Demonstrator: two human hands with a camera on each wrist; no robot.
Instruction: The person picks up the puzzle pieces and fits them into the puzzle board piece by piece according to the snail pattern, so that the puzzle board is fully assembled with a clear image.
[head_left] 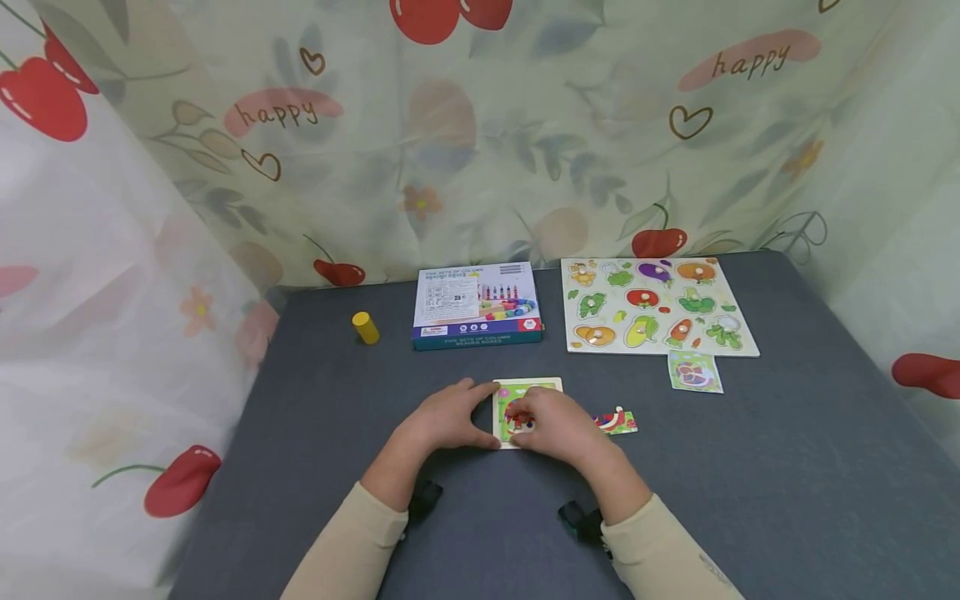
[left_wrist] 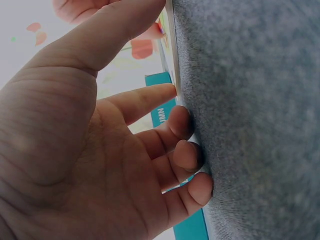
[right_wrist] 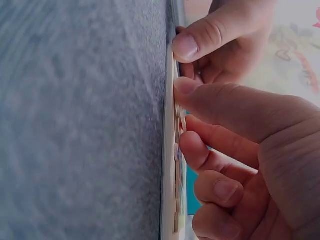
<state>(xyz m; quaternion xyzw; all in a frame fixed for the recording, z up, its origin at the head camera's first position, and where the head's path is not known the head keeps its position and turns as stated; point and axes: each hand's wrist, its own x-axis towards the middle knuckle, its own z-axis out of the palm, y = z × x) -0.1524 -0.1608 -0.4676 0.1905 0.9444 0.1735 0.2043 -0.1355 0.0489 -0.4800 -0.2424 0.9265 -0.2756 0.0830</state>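
A small wood-framed puzzle board (head_left: pixel 549 383) with a green picture lies on the table between the hands. The left hand (head_left: pixel 450 417) holds its left side, index finger at the far corner and thumb at the near one; its other fingers rest by the cloth in the left wrist view. Over the board, the right hand (head_left: pixel 558 425) pinches a thin puzzle piece (right_wrist: pixel 183 123) between thumb and fingers, the piece tilted up from the board. The right hand covers much of the picture. Just right of it lie loose red-and-green puzzle pieces (head_left: pixel 621 422).
Behind the board stands a flat blue-and-white box (head_left: pixel 480 304), with a yellow cylinder (head_left: pixel 365 327) to its left. At the back right lies a vegetable peg board (head_left: pixel 660 304), a small picture card (head_left: pixel 695 372) at its front edge. Printed curtains (head_left: pixel 480 167) enclose the table (head_left: pixel 810 467).
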